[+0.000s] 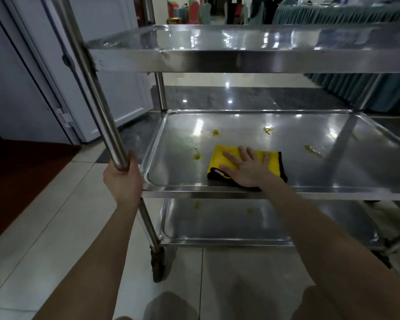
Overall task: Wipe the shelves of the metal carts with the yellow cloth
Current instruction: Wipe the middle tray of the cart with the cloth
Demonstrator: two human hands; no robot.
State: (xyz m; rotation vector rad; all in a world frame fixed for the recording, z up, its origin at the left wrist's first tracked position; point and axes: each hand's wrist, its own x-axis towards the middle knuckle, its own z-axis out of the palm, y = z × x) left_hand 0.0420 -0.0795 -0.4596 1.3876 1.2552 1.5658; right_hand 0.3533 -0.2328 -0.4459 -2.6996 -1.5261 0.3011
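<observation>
My left hand grips the cart post to steady it. My right hand, fingers flat, presses the yellow cloth onto the stained middle shelf.

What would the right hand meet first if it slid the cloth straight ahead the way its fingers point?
Probably the yellow stain on the middle shelf, just beyond the yellow cloth under the right hand; after that, the shelf's far rim. The line might pass slightly right of it.
</observation>
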